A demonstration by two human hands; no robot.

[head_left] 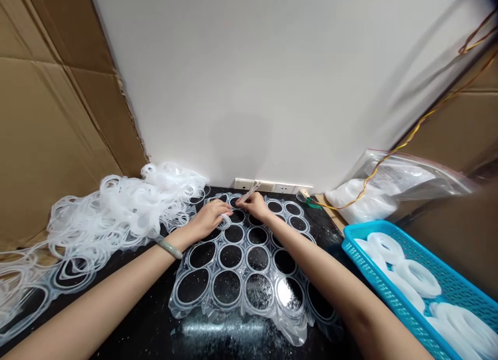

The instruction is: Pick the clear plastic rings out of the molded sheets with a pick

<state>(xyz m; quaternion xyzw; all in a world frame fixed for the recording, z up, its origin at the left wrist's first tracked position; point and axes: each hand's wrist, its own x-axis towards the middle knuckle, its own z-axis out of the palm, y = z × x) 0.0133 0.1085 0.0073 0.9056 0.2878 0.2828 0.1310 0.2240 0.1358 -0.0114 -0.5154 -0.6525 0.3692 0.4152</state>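
"How do the hands stand?"

"Near the counter's back edge (221, 190), a clear ring (224, 222) is touched by the left hand (206, 220), its grip unclear; a pale strip (245, 193) is pinched by the right hand (253, 205)."

"And the risk?"

"The plastic sheet (244, 272) could be torn by hard pulling."

The person's L forearm (97, 298) and R forearm (322, 277) are bare, smooth and slender, narrowing to the L hand (206, 221) and R hand (252, 205). A thick, rounded jade bangle (168, 247), pale green w/ faint mottling, circles the L wrist (181, 239). Nails too small to make out.
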